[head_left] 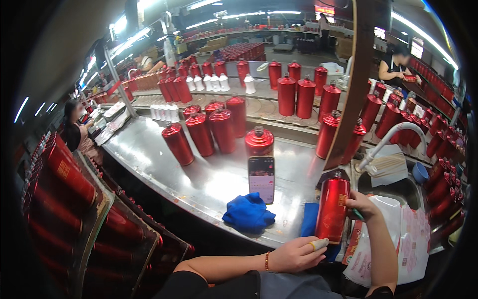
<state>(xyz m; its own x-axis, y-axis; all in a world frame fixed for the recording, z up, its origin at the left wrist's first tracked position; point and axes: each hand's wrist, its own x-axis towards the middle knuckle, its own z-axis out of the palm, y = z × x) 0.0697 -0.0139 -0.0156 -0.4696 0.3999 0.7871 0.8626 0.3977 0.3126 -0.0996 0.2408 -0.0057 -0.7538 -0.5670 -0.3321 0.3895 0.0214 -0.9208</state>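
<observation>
A glossy red bottle [332, 212] with a gold square label and a bare neck stands nearly upright, slightly tilted, between my hands. My right hand [363, 205] is closed on its right side near the label, and a thin green object [358, 214] of unclear kind sticks out from the same hand. Down at the bottle's base, my left hand [297, 254] has its fingers together and bent against the bottom; a pale covering and a yellow band show on the fingers. Blue cloth [309, 219] lies behind the bottle, and a crumpled blue cloth [249, 213] rests on the metal table [219, 187].
A phone [261, 179] leans against another red bottle [259, 142]. More red bottles [199, 133] stand behind, along a conveyor [269, 107]. A wooden post [348, 94], white tap [393, 134] and sink [413, 192] are at right. Racked bottles [69, 172] fill the left. Co-workers sit farther off.
</observation>
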